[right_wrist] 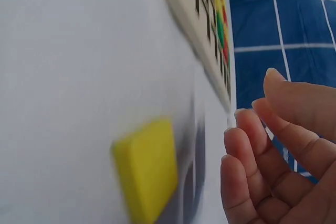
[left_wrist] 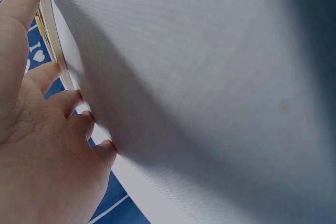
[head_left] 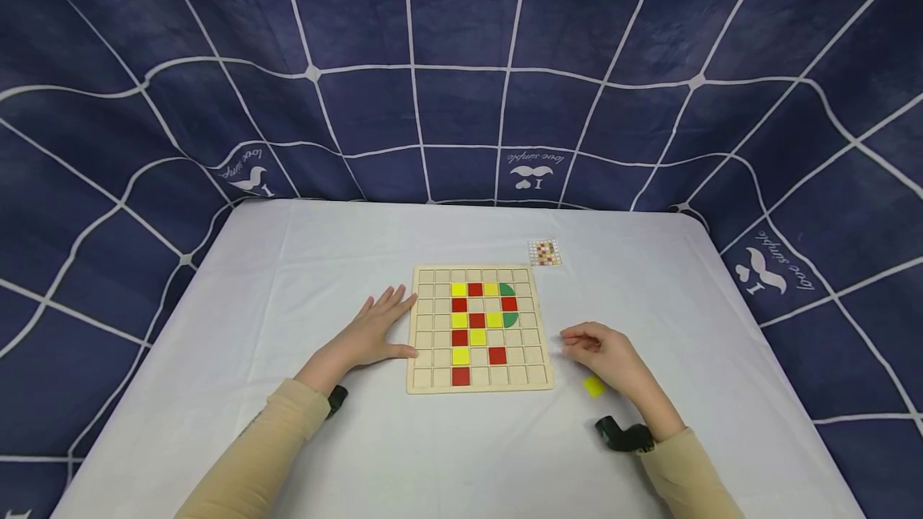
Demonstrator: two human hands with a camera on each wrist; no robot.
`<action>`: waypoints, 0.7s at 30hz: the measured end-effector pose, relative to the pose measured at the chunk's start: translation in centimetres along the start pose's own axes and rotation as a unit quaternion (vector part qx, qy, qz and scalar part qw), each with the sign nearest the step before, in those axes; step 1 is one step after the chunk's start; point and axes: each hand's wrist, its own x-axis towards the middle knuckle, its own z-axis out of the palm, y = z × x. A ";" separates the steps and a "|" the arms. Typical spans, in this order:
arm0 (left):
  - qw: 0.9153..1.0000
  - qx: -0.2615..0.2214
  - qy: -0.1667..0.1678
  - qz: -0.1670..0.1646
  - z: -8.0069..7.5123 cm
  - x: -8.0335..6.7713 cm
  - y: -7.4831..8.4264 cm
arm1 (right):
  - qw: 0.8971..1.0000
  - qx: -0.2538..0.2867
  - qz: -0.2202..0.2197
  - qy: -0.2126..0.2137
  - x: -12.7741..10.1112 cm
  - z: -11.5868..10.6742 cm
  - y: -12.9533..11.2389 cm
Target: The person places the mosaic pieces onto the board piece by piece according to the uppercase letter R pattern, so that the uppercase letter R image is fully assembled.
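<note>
A pale wooden grid board [head_left: 424, 335] lies on the table, with red, yellow and green pieces set in some of its squares. At the board's left edge rests my left hand [head_left: 369, 335], fingers and thumb spread; in the left wrist view the thumb and index finger meet the board's side. My right hand [head_left: 604, 355] hovers just right of the board. Its fingers bend loosely, and nothing shows between them in the right wrist view. Close below that hand lies a loose yellow square tile [right_wrist: 149, 169] on the cloth.
A small card [head_left: 545, 252] printed with a coloured grid pattern lies beyond the board's top right corner. White cloth [head_left: 346, 463] covers the table. Dark blue curtain [head_left: 461, 110] with white lines hangs behind and at both sides.
</note>
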 end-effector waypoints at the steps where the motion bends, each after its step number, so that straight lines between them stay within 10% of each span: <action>1: 1.000 0.000 0.000 0.000 0.0 0.0 0.0 | 1.000 -0.001 0.001 0.002 -0.2 -0.4 0.4; 21: 1.000 0.004 0.002 0.003 -0.1 -0.1 0.1 | 0.999 -0.032 0.000 -0.030 -2.8 -1.2 3.8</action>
